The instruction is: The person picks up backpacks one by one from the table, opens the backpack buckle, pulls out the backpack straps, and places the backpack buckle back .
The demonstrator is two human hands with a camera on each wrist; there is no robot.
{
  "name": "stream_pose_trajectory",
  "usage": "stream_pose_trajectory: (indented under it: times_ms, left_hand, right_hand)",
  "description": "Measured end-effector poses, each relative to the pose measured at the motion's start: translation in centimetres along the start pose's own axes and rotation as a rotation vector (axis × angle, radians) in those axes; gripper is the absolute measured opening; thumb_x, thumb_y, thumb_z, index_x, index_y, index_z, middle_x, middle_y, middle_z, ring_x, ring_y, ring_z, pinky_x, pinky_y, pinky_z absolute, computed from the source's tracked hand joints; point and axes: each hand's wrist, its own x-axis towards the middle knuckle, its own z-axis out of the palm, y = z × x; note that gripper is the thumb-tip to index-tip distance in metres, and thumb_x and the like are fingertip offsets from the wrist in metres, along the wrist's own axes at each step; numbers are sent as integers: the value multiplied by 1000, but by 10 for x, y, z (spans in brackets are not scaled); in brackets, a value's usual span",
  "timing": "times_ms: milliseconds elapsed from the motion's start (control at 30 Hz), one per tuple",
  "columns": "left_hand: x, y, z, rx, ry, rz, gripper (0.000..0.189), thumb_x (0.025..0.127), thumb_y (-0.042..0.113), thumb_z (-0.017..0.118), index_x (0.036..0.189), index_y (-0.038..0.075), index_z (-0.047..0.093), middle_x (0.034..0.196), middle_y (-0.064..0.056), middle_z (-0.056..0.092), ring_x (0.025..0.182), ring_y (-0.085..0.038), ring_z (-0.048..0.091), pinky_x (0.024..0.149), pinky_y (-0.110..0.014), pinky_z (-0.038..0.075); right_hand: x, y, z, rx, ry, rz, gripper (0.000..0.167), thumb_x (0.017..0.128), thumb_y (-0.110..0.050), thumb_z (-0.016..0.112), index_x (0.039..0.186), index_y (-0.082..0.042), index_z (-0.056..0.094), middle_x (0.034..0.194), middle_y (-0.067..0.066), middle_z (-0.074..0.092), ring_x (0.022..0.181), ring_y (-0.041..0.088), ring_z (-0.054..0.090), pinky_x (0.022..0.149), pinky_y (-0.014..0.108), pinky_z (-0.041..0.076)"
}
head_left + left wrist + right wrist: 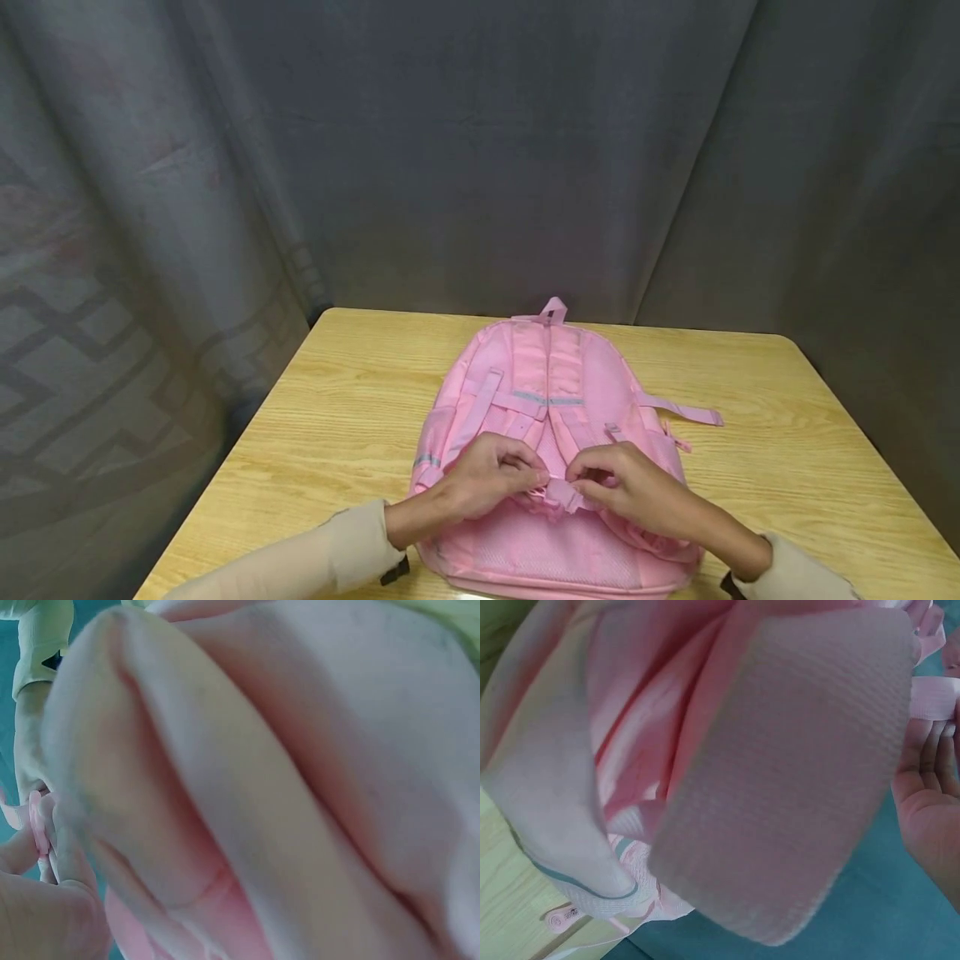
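Note:
A pink backpack [525, 542] lies with its shoulder straps facing up and its top loop toward the back. Over its lower half, both hands meet at a pink webbing strap [562, 493]. My left hand [487, 477] pinches a pink piece at the strap's left side between thumb and fingers; in the left wrist view that small pink piece [37, 825] looks like a buckle. From the other side my right hand [630, 485] pinches the strap. The right wrist view shows the flat webbing [934, 697] across the right hand's fingers [930, 761]. Blurred pink fabric fills much of both wrist views.
The backpack sits on a wood-grain table [337, 400]. A loose strap end [693, 412] reaches out to the right, with a pink zipper pull [678, 442] close below it. Grey curtains [480, 167] hang behind the table and along its left.

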Motion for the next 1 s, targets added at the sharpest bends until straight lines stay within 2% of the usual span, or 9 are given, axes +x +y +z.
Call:
stream_pose_trajectory:
  times_ms: [267,400,533,767,1000]
  left_hand:
    - [0,2,-3,-56,-20,-18,13,89,-2,69,95,-14,67,83,-20,73,69,-15,71,75,-45,61]
    - [-1,3,-5,-44,-15,-27,12,90,0,68,95,-11,69,84,-18,73,70,-18,72,76,-46,61]
    - [-2,5,-8,-8,-3,-25,13,90,2,68,95,-10,69,82,-12,73,70,-16,70,75,-45,61]
    - [-1,8,-13,-28,-6,-12,17,92,2,67,100,-13,67,87,-18,74,77,-33,74,77,-48,60]
    - [-2,11,-17,-38,1,-17,21,93,4,66,104,-14,66,85,-7,72,70,-11,69,78,-46,60]
  right_hand:
    - [-3,0,-2,17,9,21,11,94,-11,68,91,-21,69,80,-13,67,75,-2,59,64,22,54]
    - [-5,1,-2,-1,21,14,9,94,-14,69,90,-22,69,80,-13,67,75,-3,59,64,22,54]
    - [-6,2,-2,-14,31,15,9,94,-14,69,90,-22,69,80,-14,67,75,-3,60,64,22,54]
    - [-9,4,-4,-14,23,44,8,95,-16,68,90,-22,69,81,-14,67,76,-3,60,64,22,54]
    - [-10,6,-5,2,15,62,8,95,-15,68,90,-21,69,81,-13,67,75,-3,60,64,22,55]
